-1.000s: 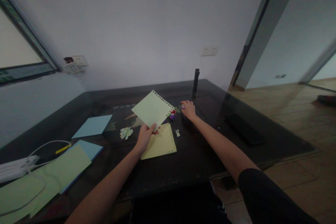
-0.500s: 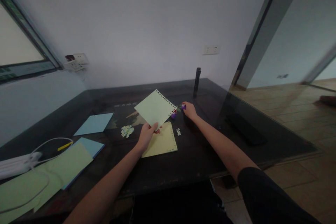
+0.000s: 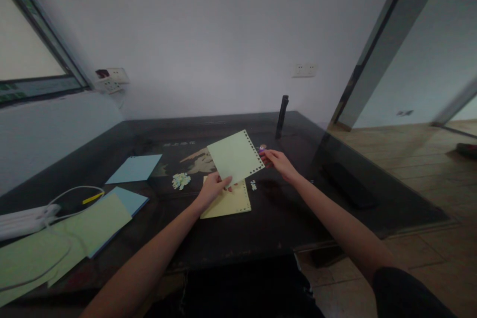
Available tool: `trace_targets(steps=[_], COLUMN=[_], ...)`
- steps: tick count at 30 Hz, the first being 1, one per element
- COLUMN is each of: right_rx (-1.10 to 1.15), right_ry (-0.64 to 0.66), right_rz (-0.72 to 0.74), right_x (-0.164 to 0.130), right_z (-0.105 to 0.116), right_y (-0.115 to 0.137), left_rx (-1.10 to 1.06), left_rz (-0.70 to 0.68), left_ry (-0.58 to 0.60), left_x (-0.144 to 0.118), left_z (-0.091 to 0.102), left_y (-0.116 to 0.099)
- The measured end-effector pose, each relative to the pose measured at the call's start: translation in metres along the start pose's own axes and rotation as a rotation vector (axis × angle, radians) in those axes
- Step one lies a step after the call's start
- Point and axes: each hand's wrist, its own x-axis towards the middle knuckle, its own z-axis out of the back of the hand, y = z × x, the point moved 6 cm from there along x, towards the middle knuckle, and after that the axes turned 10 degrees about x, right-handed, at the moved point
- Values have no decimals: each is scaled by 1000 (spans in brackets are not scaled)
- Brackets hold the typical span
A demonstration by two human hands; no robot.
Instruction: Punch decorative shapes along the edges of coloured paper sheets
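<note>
My left hand (image 3: 213,188) pinches the near corner of a pale green sheet of paper (image 3: 234,155), holding it tilted above the table. Small shapes are punched in a row along the sheet's right edge and lower right corner. Beside that edge is my right hand (image 3: 278,161), its fingers loosely apart and the tips close to the paper; whether they touch it I cannot tell. A small purple object (image 3: 263,147) shows just behind those fingertips, partly hidden. Under the held sheet lies a yellow sheet (image 3: 227,202) with punched holes along its right side.
Small paper cut-outs form a pile (image 3: 181,181) at left and a little cluster (image 3: 254,185) at right. Blue sheets (image 3: 136,168), green sheets (image 3: 100,221) and a white power strip (image 3: 28,221) lie left. A black upright stick-like object (image 3: 282,117) stands behind; a dark flat object (image 3: 348,186) lies right.
The green sheet has turned and shifted right in my left hand. My right hand has come off the purple object and moved slightly nearer, to the sheet's punched edge.
</note>
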Motion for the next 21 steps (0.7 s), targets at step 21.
trace_targets(steps=[21], right_rx=[212], right_ry=[-1], right_rz=[-142], right_x=[-22], right_z=[-6], right_y=[-6], left_rx=[-5], left_rz=[-36], left_ry=[188], left_x=[-2], left_z=[-12], left_y=[2])
